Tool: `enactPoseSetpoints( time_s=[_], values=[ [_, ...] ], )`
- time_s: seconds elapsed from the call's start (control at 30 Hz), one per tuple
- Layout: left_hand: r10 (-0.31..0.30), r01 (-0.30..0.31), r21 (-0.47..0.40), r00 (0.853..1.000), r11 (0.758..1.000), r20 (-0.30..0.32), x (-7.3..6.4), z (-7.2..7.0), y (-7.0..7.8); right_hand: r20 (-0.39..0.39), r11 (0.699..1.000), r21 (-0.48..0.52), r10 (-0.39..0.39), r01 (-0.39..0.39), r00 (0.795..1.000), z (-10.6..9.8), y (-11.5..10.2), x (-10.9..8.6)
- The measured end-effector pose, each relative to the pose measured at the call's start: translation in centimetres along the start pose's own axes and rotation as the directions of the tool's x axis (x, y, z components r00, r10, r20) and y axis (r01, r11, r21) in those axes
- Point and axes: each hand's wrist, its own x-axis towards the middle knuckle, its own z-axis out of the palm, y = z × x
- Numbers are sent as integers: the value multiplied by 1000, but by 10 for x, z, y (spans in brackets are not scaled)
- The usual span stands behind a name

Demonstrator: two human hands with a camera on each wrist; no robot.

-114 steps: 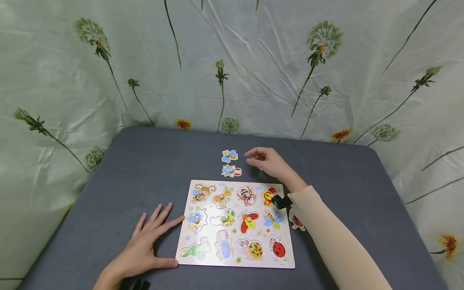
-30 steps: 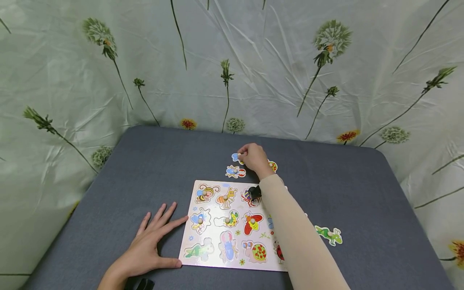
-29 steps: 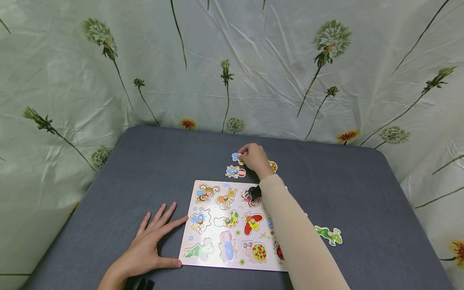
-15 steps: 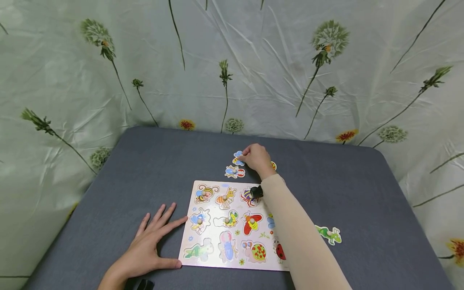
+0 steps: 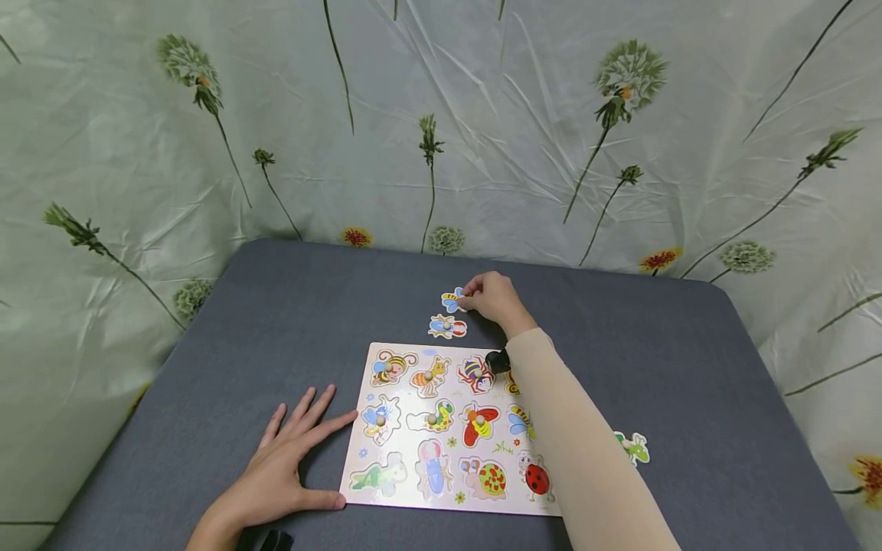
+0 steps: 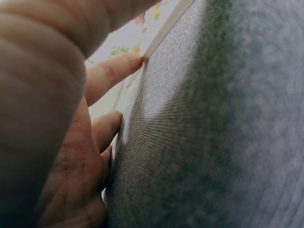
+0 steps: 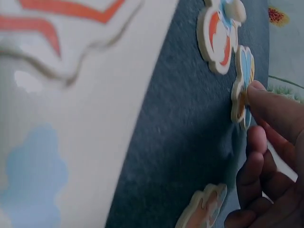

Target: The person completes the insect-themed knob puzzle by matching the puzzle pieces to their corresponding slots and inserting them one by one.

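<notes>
My right hand [image 5: 498,297] pinches the knob of a dragonfly puzzle piece [image 5: 451,299] with blue wings and a yellow-striped tail, low over the table behind the board. In the right wrist view, thumb and finger meet at the knob of the dragonfly piece [image 7: 243,85]. Just in front of it lies a blue beetle piece [image 5: 447,327] with red pincers. My left hand [image 5: 276,467] is spread on the table, its index fingertip and thumb touching the left edge of the insect puzzle board [image 5: 400,499]. Several knobbed pieces sit in the board; other recesses show only their printed pictures.
A green grasshopper piece [image 5: 635,448] lies right of the board, partly behind my right sleeve [image 5: 586,436]. Another piece [image 7: 204,209] lies near the board in the right wrist view. The grey table [image 5: 310,306] ends at a flowered curtain [image 5: 510,153].
My right hand has moved from beside the dragonfly piece onto its knob. The piece has turned, its wings swinging from the left to the right. The left hand stays at the board's edge.
</notes>
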Motion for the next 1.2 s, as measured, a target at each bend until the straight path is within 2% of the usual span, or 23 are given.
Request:
enactPoseSetpoints(
  time_s=[0.2, 0.47, 0.87, 1.2],
  values=[
    [4, -4, 6, 1000, 1000, -8, 1, -1, 2, 59, 999, 6, -41, 41, 997, -5, 4, 3],
    [30, -30, 11, 999, 999, -20, 0, -3, 1, 70, 998, 13, -63, 62, 996, -2, 8, 7],
    [-3, 3, 2, 1000, 1000, 2, 1, 0, 0, 94, 988, -49, -139, 144, 986, -3, 9, 7],
    [11, -11, -4, 1000, 1000, -6, 1, -3, 2, 100, 988, -10, -152, 154, 983, -11, 13, 1]
  ],
)
